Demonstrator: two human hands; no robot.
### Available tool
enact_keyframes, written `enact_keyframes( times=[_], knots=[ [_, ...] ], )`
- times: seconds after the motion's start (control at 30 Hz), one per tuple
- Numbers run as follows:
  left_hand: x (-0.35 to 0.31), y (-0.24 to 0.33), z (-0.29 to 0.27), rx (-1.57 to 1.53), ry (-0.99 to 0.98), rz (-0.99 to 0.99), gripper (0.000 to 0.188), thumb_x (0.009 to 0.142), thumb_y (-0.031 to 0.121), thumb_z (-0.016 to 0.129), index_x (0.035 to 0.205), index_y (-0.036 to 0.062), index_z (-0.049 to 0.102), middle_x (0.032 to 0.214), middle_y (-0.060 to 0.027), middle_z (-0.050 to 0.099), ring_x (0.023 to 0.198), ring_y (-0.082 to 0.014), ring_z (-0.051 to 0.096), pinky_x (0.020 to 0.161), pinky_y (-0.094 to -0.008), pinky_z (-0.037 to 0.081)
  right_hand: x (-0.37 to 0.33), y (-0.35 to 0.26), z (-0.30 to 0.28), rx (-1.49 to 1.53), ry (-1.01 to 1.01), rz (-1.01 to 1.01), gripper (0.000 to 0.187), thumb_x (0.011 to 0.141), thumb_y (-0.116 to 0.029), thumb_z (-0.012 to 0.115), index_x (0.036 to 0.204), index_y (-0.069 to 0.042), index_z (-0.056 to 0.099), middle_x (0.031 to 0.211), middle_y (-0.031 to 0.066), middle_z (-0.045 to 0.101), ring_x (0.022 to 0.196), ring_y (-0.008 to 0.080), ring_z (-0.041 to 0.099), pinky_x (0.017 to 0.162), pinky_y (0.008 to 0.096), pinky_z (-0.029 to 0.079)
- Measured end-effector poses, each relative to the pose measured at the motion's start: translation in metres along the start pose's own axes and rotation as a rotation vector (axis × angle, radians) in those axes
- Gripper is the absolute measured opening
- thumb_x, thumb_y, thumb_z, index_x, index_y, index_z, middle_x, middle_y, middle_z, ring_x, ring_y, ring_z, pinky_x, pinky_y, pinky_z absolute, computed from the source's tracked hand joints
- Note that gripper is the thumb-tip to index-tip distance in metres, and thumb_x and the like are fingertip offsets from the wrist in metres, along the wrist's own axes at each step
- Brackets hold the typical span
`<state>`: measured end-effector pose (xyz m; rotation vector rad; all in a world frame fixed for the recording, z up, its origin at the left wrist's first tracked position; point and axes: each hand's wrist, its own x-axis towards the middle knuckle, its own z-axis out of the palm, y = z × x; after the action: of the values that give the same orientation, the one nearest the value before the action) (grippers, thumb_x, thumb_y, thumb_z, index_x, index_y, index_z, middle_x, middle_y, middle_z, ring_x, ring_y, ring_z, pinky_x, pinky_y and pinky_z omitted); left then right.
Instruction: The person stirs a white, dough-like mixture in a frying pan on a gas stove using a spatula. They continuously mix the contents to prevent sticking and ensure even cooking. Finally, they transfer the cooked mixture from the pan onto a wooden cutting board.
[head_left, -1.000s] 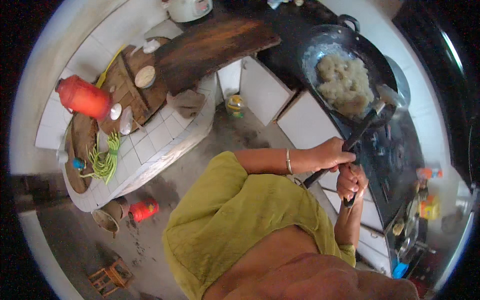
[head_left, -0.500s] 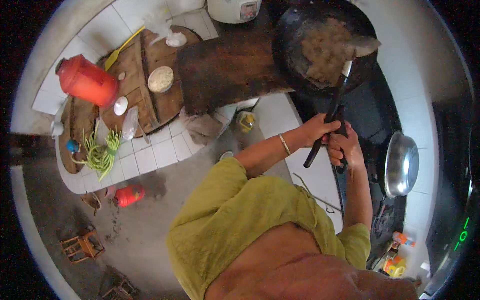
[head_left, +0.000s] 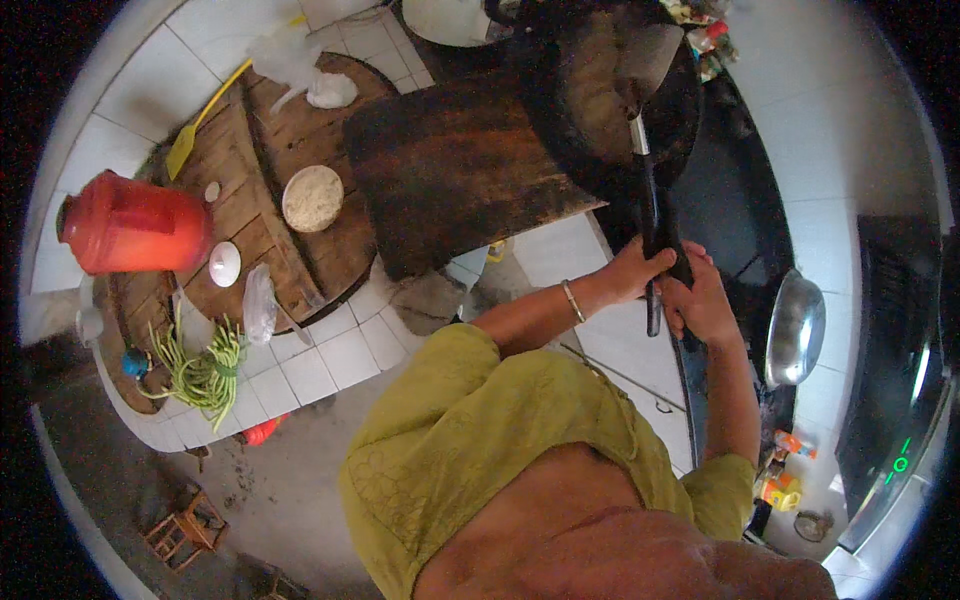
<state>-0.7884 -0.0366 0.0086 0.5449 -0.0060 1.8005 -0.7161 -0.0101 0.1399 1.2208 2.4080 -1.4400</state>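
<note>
My left hand (head_left: 637,270), with a bangle at its wrist, is closed round the black handle of a metal spatula (head_left: 651,58). The spatula's blade is inside a dark wok (head_left: 572,152) at the top right. Just to the right, my right hand (head_left: 701,298) is wrapped round the wok's long dark handle. The wok looks tilted. Brown, blurred food (head_left: 594,92) lies in it beneath the blade. The two handles run close together between my hands.
A dark wooden board (head_left: 450,150) lies left of the wok. Farther left are a bowl of pale food (head_left: 313,198), a red jug (head_left: 140,224), a yellow swatter (head_left: 182,150) and green long beans (head_left: 205,375). A steel basin (head_left: 795,330) leans at right. A wooden stool (head_left: 187,528) stands on the floor.
The wok has tipped, and its food now shows nearer the left side. The spatula's blade has swung from the wok's right edge to over the food. The whole view has shifted too.
</note>
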Motion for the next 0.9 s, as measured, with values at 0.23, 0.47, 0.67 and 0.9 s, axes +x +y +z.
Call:
enact_keyframes(
  times=[0.23, 0.47, 0.67, 0.9],
  knots=[
    [0.005, 0.006, 0.002, 0.083, -0.115, 0.092, 0.060, 0.080, 0.045, 0.054, 0.116, -0.0013, 0.046, 0.115, -0.0172, 0.051, 0.110, -0.0270, 0.047, 0.094, -0.0409, 0.038, -0.005, -0.026, 0.008, -0.120, 0.113, -0.043, 0.023, 0.075, -0.006, 0.051, 0.098, 0.002, 0.049, 0.050, 0.0029, 0.044, 0.032, 0.0097, 0.039, 0.030, 0.0247, 0.032],
    [0.001, 0.008, 0.008, 0.217, -0.155, 0.169, 0.063, 0.080, 0.050, 0.051, 0.116, -0.0012, 0.046, 0.114, -0.0165, 0.052, 0.110, -0.0261, 0.047, 0.094, -0.0404, 0.037, 0.001, 0.001, 0.000, -0.583, 0.234, -0.655, 0.028, 0.077, -0.008, 0.054, 0.102, 0.002, 0.049, 0.060, 0.0106, 0.054, 0.051, 0.0210, 0.056, 0.050, 0.0277, 0.044],
    [-0.008, 0.002, 0.022, 0.217, -0.229, 0.122, 0.064, 0.079, 0.050, 0.052, 0.118, -0.0011, 0.047, 0.113, -0.0145, 0.054, 0.111, -0.0237, 0.047, 0.096, -0.0368, 0.035, -0.033, 0.006, 0.006, -0.518, 0.282, -0.349, 0.027, 0.076, -0.008, 0.055, 0.101, 0.001, 0.049, 0.070, 0.0190, 0.058, 0.067, 0.0316, 0.062, 0.058, 0.0335, 0.046],
    [-0.003, -0.012, 0.026, 0.118, -0.250, 0.090, 0.065, 0.079, 0.050, 0.052, 0.118, -0.0015, 0.046, 0.111, -0.0131, 0.055, 0.109, -0.0212, 0.048, 0.096, -0.0349, 0.035, -0.047, 0.005, 0.007, -0.572, 0.355, -0.255, 0.040, 0.076, -0.004, 0.055, 0.114, 0.000, 0.043, 0.077, 0.0223, 0.057, 0.072, 0.0378, 0.060, 0.059, 0.0367, 0.047]
  ],
)
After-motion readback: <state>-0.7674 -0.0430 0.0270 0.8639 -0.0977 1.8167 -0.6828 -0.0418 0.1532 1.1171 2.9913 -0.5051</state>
